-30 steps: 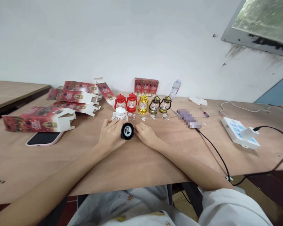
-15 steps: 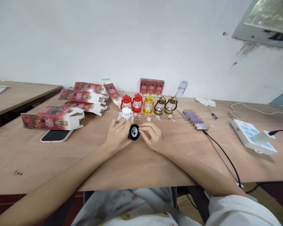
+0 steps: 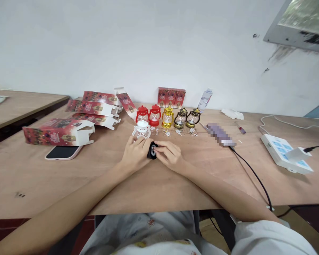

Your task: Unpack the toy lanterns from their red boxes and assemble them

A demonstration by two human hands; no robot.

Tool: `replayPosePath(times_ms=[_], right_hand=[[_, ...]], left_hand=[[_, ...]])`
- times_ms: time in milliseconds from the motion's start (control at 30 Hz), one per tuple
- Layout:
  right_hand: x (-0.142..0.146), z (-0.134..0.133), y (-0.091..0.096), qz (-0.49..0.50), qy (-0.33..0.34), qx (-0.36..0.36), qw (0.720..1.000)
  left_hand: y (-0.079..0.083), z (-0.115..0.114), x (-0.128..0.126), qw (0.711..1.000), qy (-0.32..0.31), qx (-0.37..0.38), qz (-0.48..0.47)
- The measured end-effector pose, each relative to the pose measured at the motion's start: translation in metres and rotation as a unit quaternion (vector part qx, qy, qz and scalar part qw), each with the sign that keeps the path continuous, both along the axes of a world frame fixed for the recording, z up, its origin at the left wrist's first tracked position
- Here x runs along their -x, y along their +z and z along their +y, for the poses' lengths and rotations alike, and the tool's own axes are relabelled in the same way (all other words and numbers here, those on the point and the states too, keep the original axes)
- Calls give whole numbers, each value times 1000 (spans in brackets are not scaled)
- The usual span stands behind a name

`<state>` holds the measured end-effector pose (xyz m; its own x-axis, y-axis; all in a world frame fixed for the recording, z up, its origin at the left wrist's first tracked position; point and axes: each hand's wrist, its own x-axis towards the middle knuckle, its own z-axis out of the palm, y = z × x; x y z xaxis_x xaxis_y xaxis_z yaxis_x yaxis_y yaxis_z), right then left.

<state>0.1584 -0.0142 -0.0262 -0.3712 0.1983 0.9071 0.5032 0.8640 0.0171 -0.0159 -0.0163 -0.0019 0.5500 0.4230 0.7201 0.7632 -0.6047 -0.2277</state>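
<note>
My left hand (image 3: 135, 154) is wrapped round a small black lantern (image 3: 151, 150) lying on its side, base towards me. My right hand (image 3: 168, 154) pinches at that base with fingertips; whatever it may hold is too small to see. Just behind stands a white toy lantern (image 3: 143, 129). Beyond it a row of lanterns lines up: two red (image 3: 149, 115), one gold (image 3: 167, 117), two dark bronze (image 3: 187, 118). Small clear tabs (image 3: 172, 132) lie in front of the row.
Red printed cartons (image 3: 59, 132) lie open at the left, with a phone (image 3: 62, 152) face up beside them. Three red boxes (image 3: 171, 97) and a bottle (image 3: 204, 100) stand by the wall. A power strip (image 3: 285, 153) and black cable (image 3: 251, 173) lie at the right.
My right hand has come in from beside the black lantern and closed its fingertips on the base. The lantern has tilted, so its base shows less. The camera has swung slightly.
</note>
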Motion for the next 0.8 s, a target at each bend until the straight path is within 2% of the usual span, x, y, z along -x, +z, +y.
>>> replayPosePath(times_ms=[200,667,800], right_hand=[[1,0,0,-8,-13,-25,1000],[-1,0,0,-26,-28,20,999],[-1,1,-1,-17,-21,7,1000]], left_hand=[[0,0,-1,1000,-2,-2,7],[0,0,-1,1000,-5,13,16],[1,-1,-2,1000,-13,15,10]])
